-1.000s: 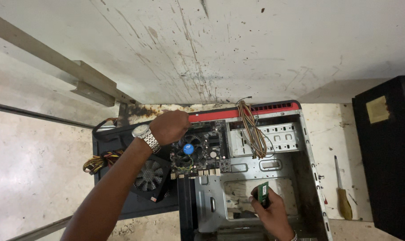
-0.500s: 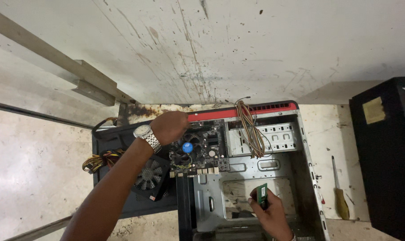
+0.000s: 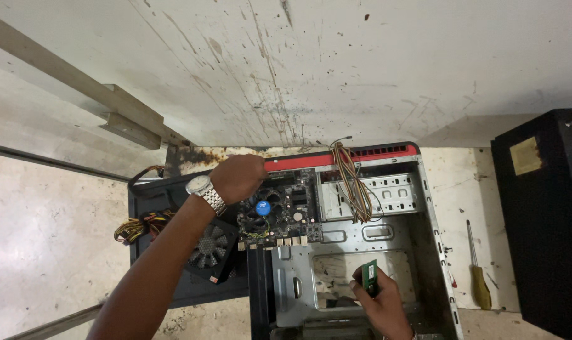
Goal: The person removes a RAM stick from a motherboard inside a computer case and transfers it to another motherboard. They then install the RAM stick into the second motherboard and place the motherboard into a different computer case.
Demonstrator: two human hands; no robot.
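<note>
An open computer case (image 3: pixel 432 208) lies on its side on the floor, red strip along its far edge. A motherboard (image 3: pixel 284 209) with a round cooler fan sits inside at the left. My left hand (image 3: pixel 237 177), a metal watch on its wrist, rests closed on the motherboard's top left corner by the red strip. My right hand (image 3: pixel 381 302) is low inside the case over the bare metal tray, pinching a small green memory stick (image 3: pixel 369 277) upright. A bundle of coloured wires (image 3: pixel 354 184) hangs over the case's drive bays.
A black power supply (image 3: pixel 211 247) with a fan grille and yellow cables (image 3: pixel 141 224) lies left of the case. A yellow-handled screwdriver (image 3: pixel 477 272) lies on the floor to the right, beside a black tower case (image 3: pixel 541 220). A stained wall stands behind.
Both hands have stayed almost still. The memory stick remains in my right hand, and the view has shifted only slightly.
</note>
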